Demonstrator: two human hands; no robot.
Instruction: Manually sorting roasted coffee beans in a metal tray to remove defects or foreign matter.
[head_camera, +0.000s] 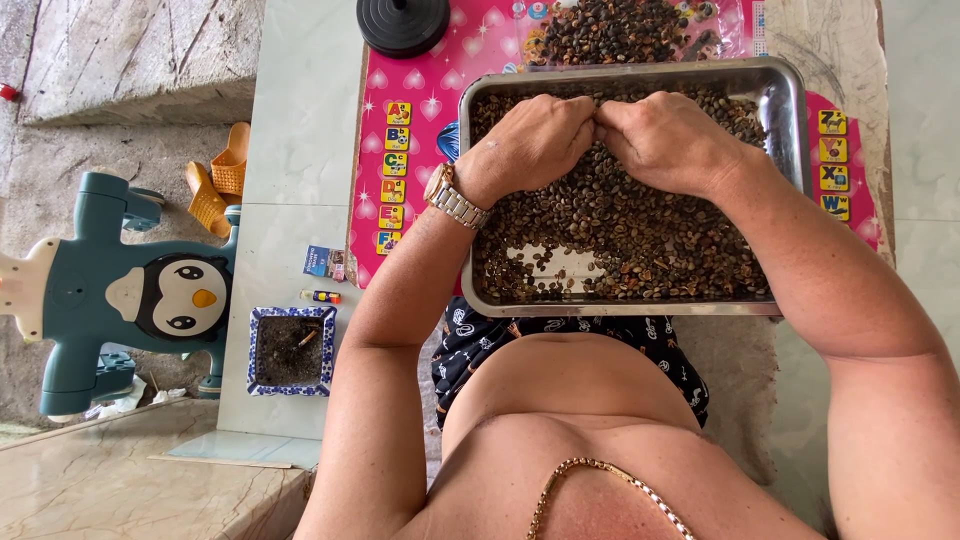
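Both hands (600, 140) clenched over beans (630, 240) in metal tray (790, 90); pink mat (420, 160), black lid (403, 22), ashtray (290, 350) nearby

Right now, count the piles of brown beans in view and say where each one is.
2. One fills the metal tray, under the left hand and right hand. The other beans lie on the pink mat beyond the tray, cut off by the frame edge.
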